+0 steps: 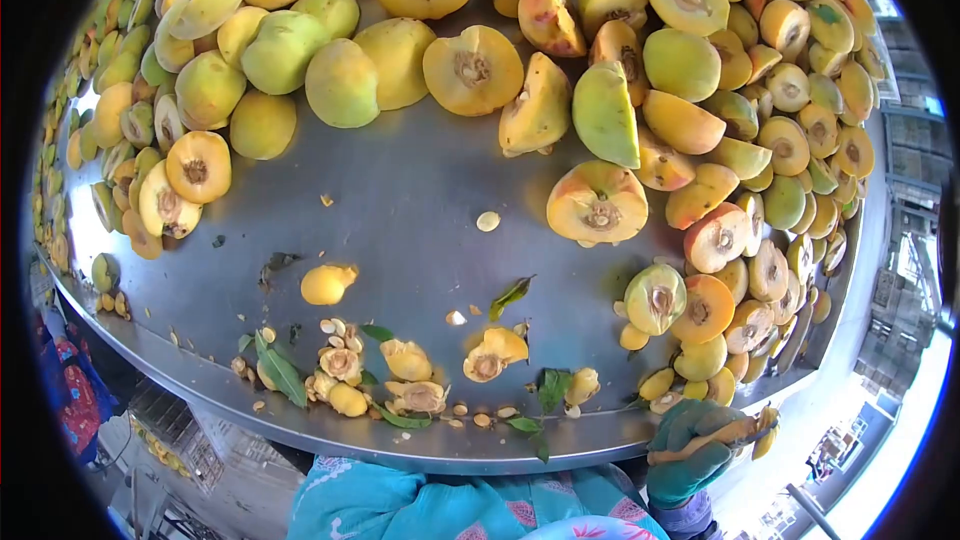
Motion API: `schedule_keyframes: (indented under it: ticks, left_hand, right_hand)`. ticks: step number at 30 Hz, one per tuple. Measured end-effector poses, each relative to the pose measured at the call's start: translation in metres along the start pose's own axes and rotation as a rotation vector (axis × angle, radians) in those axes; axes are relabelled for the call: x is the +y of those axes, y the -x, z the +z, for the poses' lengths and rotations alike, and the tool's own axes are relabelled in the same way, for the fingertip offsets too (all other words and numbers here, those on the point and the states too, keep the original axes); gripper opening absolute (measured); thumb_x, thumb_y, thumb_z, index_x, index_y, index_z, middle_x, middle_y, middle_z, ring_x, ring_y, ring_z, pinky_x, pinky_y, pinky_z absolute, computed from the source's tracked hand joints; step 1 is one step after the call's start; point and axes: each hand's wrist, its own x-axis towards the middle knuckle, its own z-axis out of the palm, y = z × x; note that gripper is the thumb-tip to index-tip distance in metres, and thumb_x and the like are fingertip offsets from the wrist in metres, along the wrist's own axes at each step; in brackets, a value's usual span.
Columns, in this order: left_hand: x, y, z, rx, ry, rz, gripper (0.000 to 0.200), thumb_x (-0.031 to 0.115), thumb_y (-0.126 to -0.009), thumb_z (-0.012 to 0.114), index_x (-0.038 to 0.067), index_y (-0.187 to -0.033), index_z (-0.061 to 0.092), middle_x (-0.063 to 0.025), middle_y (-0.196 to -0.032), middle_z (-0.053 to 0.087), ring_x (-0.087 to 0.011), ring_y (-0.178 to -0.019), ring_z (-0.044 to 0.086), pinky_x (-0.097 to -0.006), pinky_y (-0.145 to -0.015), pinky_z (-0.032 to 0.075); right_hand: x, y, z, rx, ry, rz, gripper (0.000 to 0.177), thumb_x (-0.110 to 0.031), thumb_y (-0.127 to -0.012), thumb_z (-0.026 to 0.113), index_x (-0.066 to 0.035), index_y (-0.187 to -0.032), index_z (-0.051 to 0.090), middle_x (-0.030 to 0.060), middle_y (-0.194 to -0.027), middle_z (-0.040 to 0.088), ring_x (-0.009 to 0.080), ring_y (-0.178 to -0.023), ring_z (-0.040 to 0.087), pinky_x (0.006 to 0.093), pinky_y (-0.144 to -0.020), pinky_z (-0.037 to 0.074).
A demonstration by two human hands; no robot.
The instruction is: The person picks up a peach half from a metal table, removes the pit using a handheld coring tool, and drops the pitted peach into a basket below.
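Note:
My right hand [692, 450], in a green glove, is at the table's front edge at the lower right. Its fingers are closed around something brownish and elongated that I cannot make out. Small yellowish pieces [766, 432] stick out past the fingertips. Cut yellow fruit [700, 358] lies just above this hand, on the metal table [400, 190]. My left hand is out of view.
Green, yellow and orange fruit [473, 70], many pieces cut open, heaps along the back and both sides. Near the front rim lie scraps, seeds and leaves [284, 372]. A person in patterned clothing [80, 395] is at the far left.

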Motion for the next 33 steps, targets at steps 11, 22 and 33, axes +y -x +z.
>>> schedule_keyframes:
  ticks: [11, 22, 33]
  left_hand:
    - [0.000, 0.023, -0.001, 0.035, -0.001, 0.022, 0.041, 0.029, -0.083, 0.059, 0.005, -0.115, 0.066, -0.0204, -0.121, 0.065, -0.0318, -0.109, 0.064, -0.0410, -0.093, 0.050]
    - [-0.122, -0.021, -0.117, 0.251, -0.607, -0.411, 0.040, 0.027, -0.081, 0.060, 0.004, -0.114, 0.067, -0.0201, -0.121, 0.065, -0.0309, -0.108, 0.065, -0.0409, -0.092, 0.051]
    - [-0.063, -0.014, -0.112, 0.153, -0.951, -0.420, 0.040, 0.025, -0.080, 0.061, 0.004, -0.113, 0.067, -0.0197, -0.120, 0.066, -0.0300, -0.108, 0.066, -0.0408, -0.091, 0.052]
  right_hand:
    - [-0.020, -0.012, 0.028, 0.108, 0.115, -0.040, 0.045, -0.054, -0.100, 0.045, -0.009, -0.095, 0.046, -0.0002, -0.057, 0.040, 0.0094, -0.043, 0.037, 0.0239, -0.039, 0.030]
    - [-0.013, -0.009, 0.025, 0.102, 0.062, -0.146, 0.035, -0.038, -0.103, 0.043, -0.007, -0.090, 0.050, 0.0010, -0.058, 0.046, 0.0088, -0.043, 0.039, 0.0232, -0.042, 0.030]
    - [0.000, -0.017, 0.026, 0.135, -0.109, -0.219, 0.026, -0.030, -0.101, 0.056, -0.004, -0.095, 0.054, -0.0012, -0.065, 0.053, 0.0054, -0.053, 0.047, 0.0224, -0.046, 0.038]
